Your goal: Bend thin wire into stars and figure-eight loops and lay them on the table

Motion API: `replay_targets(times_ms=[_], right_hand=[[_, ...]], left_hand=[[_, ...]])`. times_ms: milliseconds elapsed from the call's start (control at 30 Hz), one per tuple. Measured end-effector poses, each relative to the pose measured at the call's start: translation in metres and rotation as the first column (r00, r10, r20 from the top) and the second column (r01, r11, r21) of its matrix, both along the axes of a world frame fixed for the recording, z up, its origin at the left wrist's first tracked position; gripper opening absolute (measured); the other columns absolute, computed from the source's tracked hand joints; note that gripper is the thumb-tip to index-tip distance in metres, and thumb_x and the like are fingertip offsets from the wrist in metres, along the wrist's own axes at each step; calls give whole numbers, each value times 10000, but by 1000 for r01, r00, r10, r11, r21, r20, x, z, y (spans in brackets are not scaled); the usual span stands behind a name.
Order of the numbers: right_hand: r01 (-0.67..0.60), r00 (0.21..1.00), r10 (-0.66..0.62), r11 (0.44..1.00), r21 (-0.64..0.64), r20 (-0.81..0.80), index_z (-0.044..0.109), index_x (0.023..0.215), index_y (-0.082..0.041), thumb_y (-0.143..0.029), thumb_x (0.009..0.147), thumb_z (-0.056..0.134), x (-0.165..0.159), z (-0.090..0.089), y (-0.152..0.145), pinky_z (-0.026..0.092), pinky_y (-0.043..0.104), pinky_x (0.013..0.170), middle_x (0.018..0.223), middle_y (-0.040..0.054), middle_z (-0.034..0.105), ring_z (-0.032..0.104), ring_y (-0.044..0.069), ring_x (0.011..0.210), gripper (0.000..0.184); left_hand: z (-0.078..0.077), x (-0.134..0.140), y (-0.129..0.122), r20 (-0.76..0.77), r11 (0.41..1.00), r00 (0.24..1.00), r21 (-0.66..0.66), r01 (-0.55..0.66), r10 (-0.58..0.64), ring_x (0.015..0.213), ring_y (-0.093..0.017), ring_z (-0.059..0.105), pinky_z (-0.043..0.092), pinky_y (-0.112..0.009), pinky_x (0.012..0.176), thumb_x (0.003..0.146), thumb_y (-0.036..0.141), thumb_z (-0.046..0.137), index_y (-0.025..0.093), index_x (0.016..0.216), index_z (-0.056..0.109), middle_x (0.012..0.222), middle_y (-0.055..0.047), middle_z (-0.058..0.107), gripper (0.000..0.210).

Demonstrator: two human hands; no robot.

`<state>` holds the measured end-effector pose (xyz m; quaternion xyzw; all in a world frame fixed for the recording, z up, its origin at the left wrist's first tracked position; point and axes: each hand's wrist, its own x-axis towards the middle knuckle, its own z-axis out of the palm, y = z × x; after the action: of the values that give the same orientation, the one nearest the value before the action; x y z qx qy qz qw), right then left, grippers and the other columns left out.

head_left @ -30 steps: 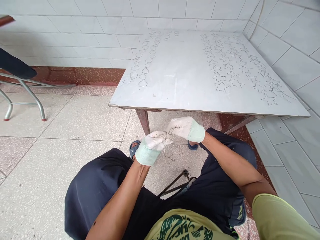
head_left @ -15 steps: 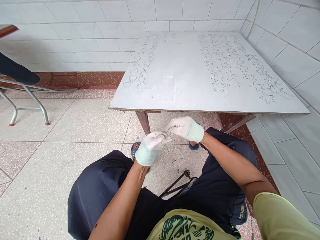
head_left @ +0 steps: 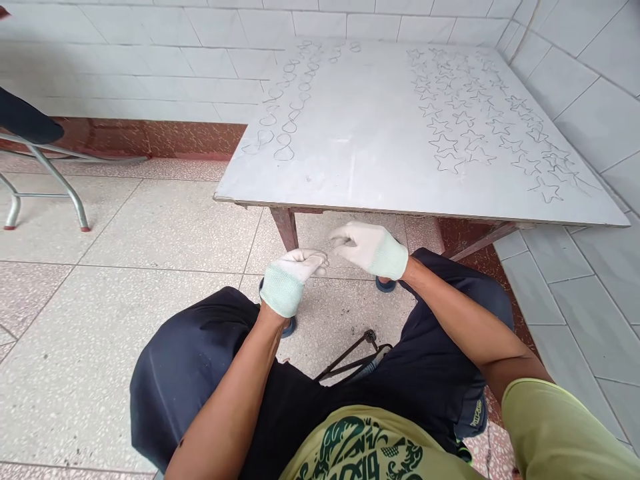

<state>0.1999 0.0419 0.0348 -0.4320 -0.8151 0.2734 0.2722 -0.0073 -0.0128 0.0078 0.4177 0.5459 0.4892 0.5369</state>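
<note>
My left hand (head_left: 300, 265), in a white glove with a pale green cuff, is held over my lap in front of the table. Its thumb and fingers are pinched together on what looks like a thin wire, of which hardly anything shows. Just right of it and slightly higher is my right hand (head_left: 365, 245), gloved the same way. Its fingers are a little apart, with nothing visible between them. A small gap separates the two hands. Thin wire stars (head_left: 444, 143) lie in rows on the table's right side, and looped wire shapes (head_left: 284, 148) along its left.
The white-topped table (head_left: 360, 180) stands before my knees, against tiled walls. A dark folding frame (head_left: 350, 357) is between my legs on the speckled floor. At the far left are a metal-legged stool (head_left: 75, 200) and part of another person's dark-clothed leg (head_left: 30, 119).
My hands have come apart: the left moved left, and the right loosened its pinch. The wire loop that hung below them is no longer plain to see. The view has tilted slightly downward.
</note>
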Motion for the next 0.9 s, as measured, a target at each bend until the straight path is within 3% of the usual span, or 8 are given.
replay_targets(times_ms=[67,133,233,333,467,700,900], right_hand=[[150,986,-154,987,-57,-68,816,1189,-211,-266,973,686,-1,1,0,537,342,961,1104,50,816,746,208,1026,258],[199,971,-212,973,-119,-107,821,1162,-223,-317,1000,671,-4,-1,-1,548,351,959,1127,49,821,754,214,1044,240],[111,994,-111,982,-156,6,840,1026,-237,-410,973,724,-13,-5,-6,546,330,846,1012,36,827,760,221,946,215],[42,990,-34,997,-59,134,830,916,-233,-455,961,745,-25,-15,-12,504,317,789,919,36,809,735,217,880,242],[29,984,-35,999,37,176,781,786,-235,-376,1026,670,-30,-32,-14,460,316,784,821,52,775,694,218,878,300],[-57,965,30,994,98,260,771,866,-258,-350,1035,639,-23,-43,-13,433,372,832,870,90,761,653,270,946,234],[-28,949,-12,992,122,314,752,899,-204,-290,1056,569,-24,-41,-19,395,390,819,847,132,726,617,271,911,256]], left_hand=[[-3,0,1,38,997,996,1,-80,80,655,-168,668,529,-310,712,697,447,913,161,791,763,746,-56,767,336],[-6,1,2,61,990,989,4,-138,137,683,-183,692,541,-323,735,707,451,904,162,819,760,772,-60,776,342],[-8,4,-1,74,981,979,12,-192,191,728,-190,715,547,-326,782,750,430,876,168,877,769,792,-50,781,311],[-11,7,-4,63,974,973,19,-226,224,755,-193,723,542,-319,799,770,416,861,177,902,770,776,-31,773,288],[-17,9,-1,44,981,980,28,-194,193,769,-206,727,539,-320,790,739,469,874,194,854,741,709,-11,738,327],[-27,9,16,-59,993,991,0,-120,119,629,-189,645,506,-324,667,707,562,847,218,713,653,615,-5,668,395],[-36,6,13,-269,990,953,42,-132,139,612,-159,561,446,-307,662,819,510,753,216,689,616,661,-21,673,350]])
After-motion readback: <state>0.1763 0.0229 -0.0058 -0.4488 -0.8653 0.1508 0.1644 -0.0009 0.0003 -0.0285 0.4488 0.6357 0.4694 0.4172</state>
